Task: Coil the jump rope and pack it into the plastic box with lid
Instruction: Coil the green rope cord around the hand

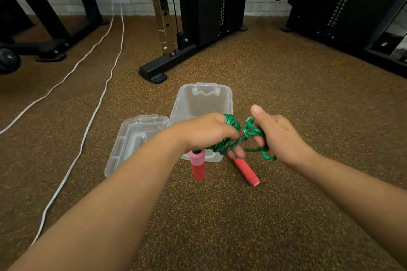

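Both hands work the green rope (233,138) in the air above the box (203,103), which sits open on the floor w/ its lid (132,138) lying flat just to its left.

Left hand (207,131) is closed around a bunch of loops; one pink handle (198,165) hangs straight down from under it, over the box's near edge. Right hand (277,132) is half-closed, thumb up, w/ a few looser loops caught in its fingers (259,141); some strands droop below the palm. The other handle (246,171) points down and to the right, its far end near or on the floor – can't tell which. Fingertips there are motion-blurred.

Key relation: the bundle runs roughly left-right between the two hands, and the box lies just beyond and below, long axis running away from the person. So the coil sits crosswise to the box. Likely still coiling; loops look loose and uneven. Left hand is nearer the box opening and holds the bulk, so it's the probable one to lower the coil in, after turning it lengthwise. Dangling handles could snag the rim.
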